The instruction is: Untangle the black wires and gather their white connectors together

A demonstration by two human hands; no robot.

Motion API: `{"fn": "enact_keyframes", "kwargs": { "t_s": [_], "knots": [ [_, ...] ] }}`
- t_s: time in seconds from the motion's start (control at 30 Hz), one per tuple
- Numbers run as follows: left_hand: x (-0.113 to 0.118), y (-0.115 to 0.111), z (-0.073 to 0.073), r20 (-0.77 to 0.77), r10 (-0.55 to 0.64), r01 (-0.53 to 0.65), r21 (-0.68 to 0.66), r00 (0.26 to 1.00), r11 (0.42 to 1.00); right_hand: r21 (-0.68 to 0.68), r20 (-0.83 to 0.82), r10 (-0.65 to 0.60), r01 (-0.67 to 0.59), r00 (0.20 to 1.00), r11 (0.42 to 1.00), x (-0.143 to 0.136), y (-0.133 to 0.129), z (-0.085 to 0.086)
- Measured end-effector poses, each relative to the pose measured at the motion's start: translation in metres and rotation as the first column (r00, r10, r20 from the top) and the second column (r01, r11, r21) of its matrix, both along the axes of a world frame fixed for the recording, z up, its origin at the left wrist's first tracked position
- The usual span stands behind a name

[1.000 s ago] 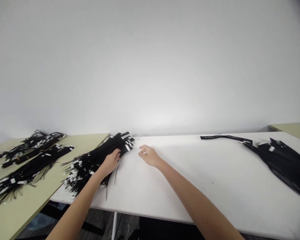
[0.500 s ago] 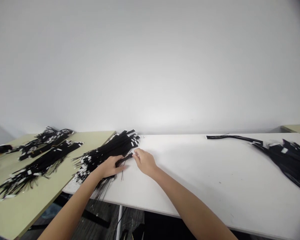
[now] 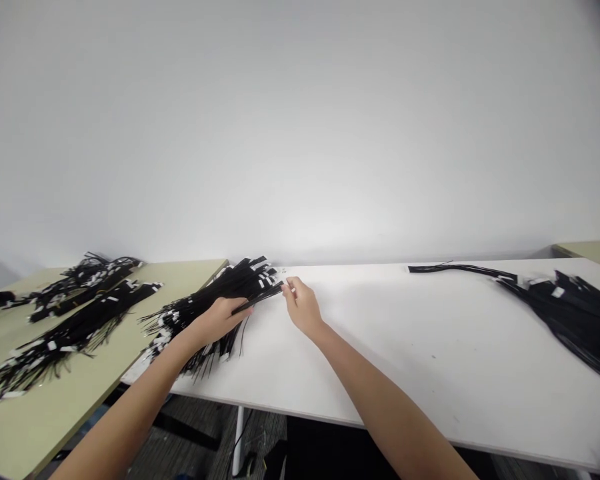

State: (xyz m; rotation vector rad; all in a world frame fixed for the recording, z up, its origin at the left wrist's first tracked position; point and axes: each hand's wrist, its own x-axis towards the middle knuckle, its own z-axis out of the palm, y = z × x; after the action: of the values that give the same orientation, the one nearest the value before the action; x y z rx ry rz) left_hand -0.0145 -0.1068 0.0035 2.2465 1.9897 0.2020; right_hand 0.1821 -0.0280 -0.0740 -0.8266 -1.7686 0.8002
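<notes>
A thin bundle of black cables (image 3: pixel 264 296) stretches between my two hands above the near end of a pile. My left hand (image 3: pixel 221 319) is closed around its lower left part, thumb on the near side. At the other end, my right hand (image 3: pixel 303 305) pinches the bundle's tip between thumb and fingers. Under and behind my left hand lies a large pile of black cables (image 3: pixel 205 293) with white end pieces, fanned out on the white table. Loose cable ends from it stick out below my left wrist.
Across the white table (image 3: pixel 370 360), a thin cable strand (image 3: pixel 455 268) leads to a broad black cable bundle (image 3: pixel 565 313) at the right. More cable bundles (image 3: pixel 85 320) lie on the yellowish table (image 3: pixel 95 380) at left. A pale wall (image 3: pixel 300 133) stands behind.
The held cable bundle has been raised and drawn out straighter. My right hand has shifted right and slightly up with its tip, while my left hand has moved a little up and left.
</notes>
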Motion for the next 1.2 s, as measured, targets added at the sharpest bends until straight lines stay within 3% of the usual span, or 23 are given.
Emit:
{"fn": "enact_keyframes", "kwargs": {
  "t_s": [0.13,0.23,0.4,0.7,0.8,1.03,1.2],
  "knots": [
    [-0.003,-0.011,-0.006,0.026,-0.017,0.02,-0.112,1.0,0.994,0.045,-0.019,-0.011,0.012,1.0,0.999,0.006,-0.001,0.003],
    [-0.019,-0.022,-0.016,-0.023,0.057,-0.06,-0.181,0.998,0.982,0.031,-0.002,-0.03,0.03,1.0,0.999,0.01,0.001,-0.001],
    [-0.044,-0.032,-0.023,-0.092,0.057,-0.068,-0.125,0.994,0.99,-0.076,0.045,-0.083,0.086,0.996,0.993,0.01,0.01,-0.012],
    [-0.041,-0.03,-0.016,-0.163,-0.082,0.064,-0.111,0.983,0.992,-0.14,0.082,-0.042,0.053,0.996,0.989,0.009,0.014,-0.02],
    [-0.047,-0.035,-0.014,-0.182,-0.077,0.054,-0.127,0.98,0.99,-0.13,0.063,-0.026,0.034,0.998,0.991,0.01,0.013,-0.018],
    [-0.059,-0.038,0.001,-0.029,-0.121,0.11,-0.244,0.992,0.964,-0.135,0.052,-0.04,0.047,0.998,0.99,0.013,0.015,-0.019],
    [-0.063,-0.033,0.009,-0.019,-0.068,0.059,-0.284,0.998,0.957,-0.2,0.104,-0.061,0.081,0.993,0.976,0.016,0.02,-0.023]
  ]
}}
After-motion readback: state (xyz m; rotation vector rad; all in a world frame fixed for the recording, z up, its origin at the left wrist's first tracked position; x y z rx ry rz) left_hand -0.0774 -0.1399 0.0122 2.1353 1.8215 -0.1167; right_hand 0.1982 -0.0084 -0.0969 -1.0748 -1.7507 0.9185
